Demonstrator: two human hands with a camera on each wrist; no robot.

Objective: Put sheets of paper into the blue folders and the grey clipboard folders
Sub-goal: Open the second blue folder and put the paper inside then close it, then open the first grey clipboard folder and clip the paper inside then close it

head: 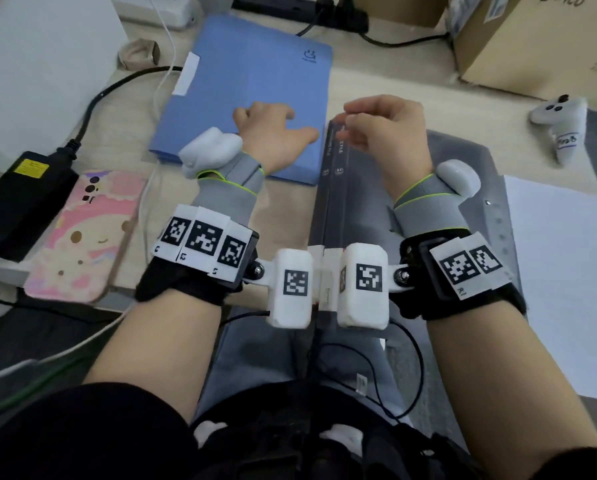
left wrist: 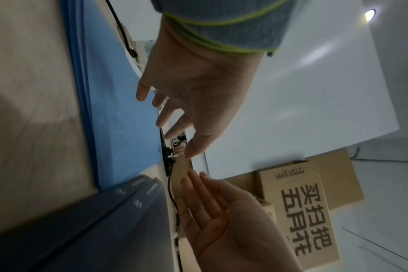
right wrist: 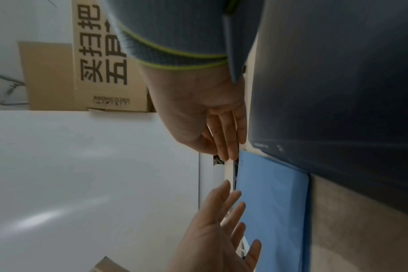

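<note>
A stack of blue folders (head: 255, 81) lies closed at the middle of the desk. My left hand (head: 273, 123) is over its near right corner with fingers spread and holds nothing; in the left wrist view the left hand (left wrist: 175, 114) seems just off the blue folder (left wrist: 119, 110). The closed grey clipboard folders (head: 352, 209) lie to the right, reaching the desk's near edge. My right hand (head: 369, 126) is at their far end, fingers relaxed; in the right wrist view the right hand (right wrist: 226, 139) lies along the grey folder (right wrist: 338, 92). White sheets of paper (head: 567, 271) are stacked at the right.
A pink-cased phone (head: 79, 233) and a black power brick (head: 23, 192) lie at the left, with cables running back to a power strip (head: 324, 12). A white controller (head: 560, 123) and a cardboard box (head: 532, 39) sit at the back right.
</note>
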